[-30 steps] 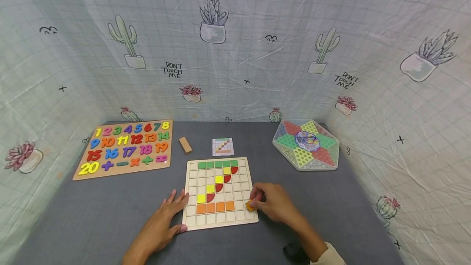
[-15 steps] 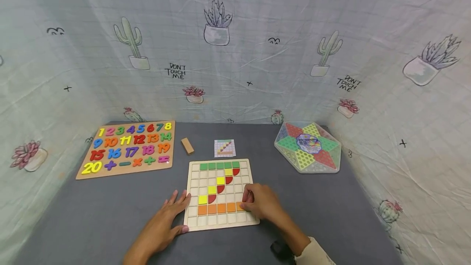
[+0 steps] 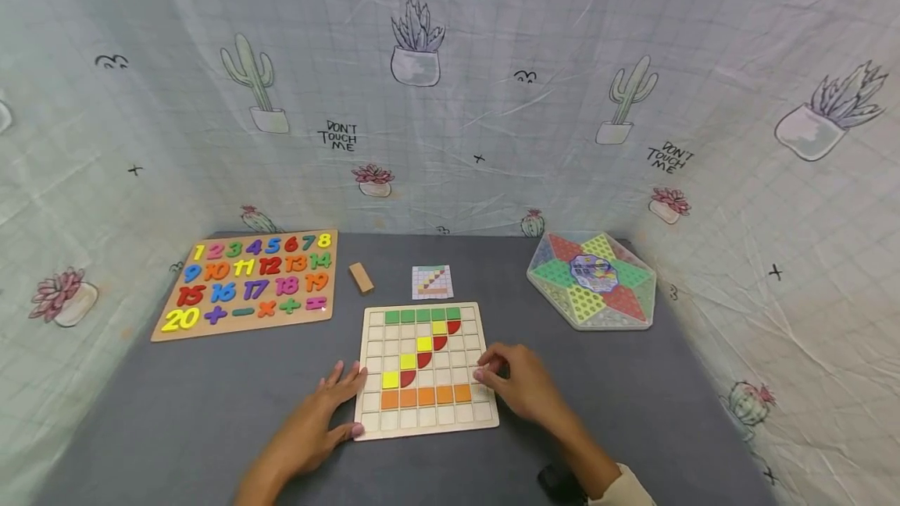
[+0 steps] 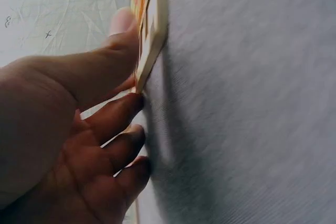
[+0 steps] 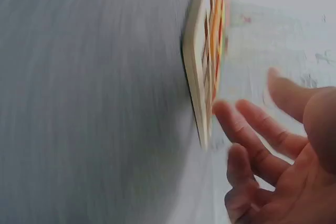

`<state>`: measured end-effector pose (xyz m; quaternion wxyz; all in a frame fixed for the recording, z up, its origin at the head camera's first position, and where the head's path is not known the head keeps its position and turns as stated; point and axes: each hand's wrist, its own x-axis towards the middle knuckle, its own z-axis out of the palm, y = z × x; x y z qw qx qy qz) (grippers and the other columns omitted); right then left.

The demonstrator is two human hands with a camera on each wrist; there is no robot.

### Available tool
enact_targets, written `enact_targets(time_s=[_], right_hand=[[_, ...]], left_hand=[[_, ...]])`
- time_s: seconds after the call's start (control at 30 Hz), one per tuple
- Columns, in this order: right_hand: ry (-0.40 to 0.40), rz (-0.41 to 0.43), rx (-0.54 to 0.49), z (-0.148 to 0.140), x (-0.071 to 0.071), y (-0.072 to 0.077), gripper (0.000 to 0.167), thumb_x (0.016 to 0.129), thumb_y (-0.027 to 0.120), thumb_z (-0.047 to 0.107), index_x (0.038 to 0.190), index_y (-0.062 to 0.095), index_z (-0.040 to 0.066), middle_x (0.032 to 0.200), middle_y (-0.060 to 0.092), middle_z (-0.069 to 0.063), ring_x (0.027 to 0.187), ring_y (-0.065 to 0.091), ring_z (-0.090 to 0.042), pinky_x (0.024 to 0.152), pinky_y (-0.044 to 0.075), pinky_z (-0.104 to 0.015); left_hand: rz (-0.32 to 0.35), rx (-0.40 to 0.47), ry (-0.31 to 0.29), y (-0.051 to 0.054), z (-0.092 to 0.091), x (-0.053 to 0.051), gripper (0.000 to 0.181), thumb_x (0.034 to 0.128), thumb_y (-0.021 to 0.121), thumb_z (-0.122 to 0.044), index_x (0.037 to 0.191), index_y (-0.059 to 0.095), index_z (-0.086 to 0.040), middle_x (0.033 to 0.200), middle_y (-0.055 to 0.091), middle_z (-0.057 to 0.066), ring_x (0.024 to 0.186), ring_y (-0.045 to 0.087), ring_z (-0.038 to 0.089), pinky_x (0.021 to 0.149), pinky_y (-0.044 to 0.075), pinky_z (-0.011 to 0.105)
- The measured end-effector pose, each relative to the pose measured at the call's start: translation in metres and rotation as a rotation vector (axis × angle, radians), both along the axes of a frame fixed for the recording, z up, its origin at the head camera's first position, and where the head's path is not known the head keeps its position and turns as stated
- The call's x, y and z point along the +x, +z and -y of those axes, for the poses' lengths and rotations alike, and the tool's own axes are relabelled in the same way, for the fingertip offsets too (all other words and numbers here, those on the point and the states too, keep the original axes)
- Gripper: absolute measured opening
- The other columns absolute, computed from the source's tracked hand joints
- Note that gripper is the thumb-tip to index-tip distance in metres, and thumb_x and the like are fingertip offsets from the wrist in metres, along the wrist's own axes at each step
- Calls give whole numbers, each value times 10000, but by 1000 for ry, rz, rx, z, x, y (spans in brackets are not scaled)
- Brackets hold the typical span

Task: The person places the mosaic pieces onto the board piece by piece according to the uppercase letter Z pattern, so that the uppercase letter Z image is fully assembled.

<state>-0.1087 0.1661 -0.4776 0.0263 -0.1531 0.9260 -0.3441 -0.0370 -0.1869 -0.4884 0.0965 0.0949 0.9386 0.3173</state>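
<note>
A square wooden grid board lies on the table in the head view. Several green square tiles line its top row, and several orange square tiles form a row low down. Yellow squares and red quarter-circle tiles step diagonally between them. My left hand rests at the board's left side, fingers extended and thumb on the edge. Over the right edge hovers my right hand, thumb and fingers parted with nothing between them in the right wrist view.
A printed pattern card lies behind the board, with a small wooden block to its left. A number puzzle board sits at the back left. At the back right is a hexagonal star-patterned game box. Patterned cloth hangs behind.
My right hand set an orange tile at the right end of the orange row, let go and drew back rightward. My left hand stayed at the board's left side.
</note>
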Motion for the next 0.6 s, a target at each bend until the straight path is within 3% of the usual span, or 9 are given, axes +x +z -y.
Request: enact_targets(time_s=[0.1, 0.23, 0.3, 0.4, 0.5, 0.6], right_hand=[[-37, -188, 98, -19, -1, 8, 396, 904, 855, 307, 1244, 754, 133, 1122, 789, -55, 989, 625, -232, 871, 531, -431], [-96, -420, 290, -51, -4, 18, 722, 878, 859, 361, 1509, 594, 130, 1496, 624, -203, 1311, 554, -467, 1029, 446, -690], [-138, -449, 356, -65, -6, 23, 802, 896, 835, 404, 1588, 504, 167, 1617, 494, -231, 1449, 428, -545, 1088, 346, -795], [-193, -426, 432, -82, -10, 31, 848, 951, 749, 514, 1664, 382, 238, 1733, 305, -231, 1579, 192, -607, 1145, 137, -909], [-224, -386, 459, -92, -13, 36, 889, 983, 629, 655, 1706, 261, 292, 1779, 173, -211, 1603, -42, -621, 1122, -50, -943], [-237, -368, 457, -96, -14, 38, 924, 977, 562, 737, 1716, 198, 318, 1791, 121, -196, 1592, -158, -596, 1106, -137, -933]], left_hand=[[-104, -33, 19, 7, 7, -6, 753, 945, 805, -242, 1605, 475, -86, 1670, 438, 170, 1574, 356, 438, 1248, 311, 691], [-324, -155, 53, 22, 17, -21, 743, 978, 774, -294, 1613, 457, -76, 1673, 407, 239, 1568, 346, 487, 1241, 304, 721], [-431, -233, 58, 30, 25, -29, 816, 954, 795, -343, 1637, 421, -96, 1716, 325, 240, 1611, 245, 490, 1251, 256, 747], [-544, -356, 50, 43, 34, -41, 999, 899, 818, -481, 1693, 303, -159, 1790, 112, 197, 1654, 21, 490, 1246, 169, 806], [-571, -447, 52, 52, 38, -50, 1126, 867, 771, -652, 1723, 180, -222, 1805, -67, 165, 1638, -176, 484, 1219, 61, 863], [-560, -489, 59, 57, 37, -54, 1149, 867, 715, -727, 1729, 120, -253, 1797, -133, 161, 1618, -233, 500, 1191, 14, 893]])
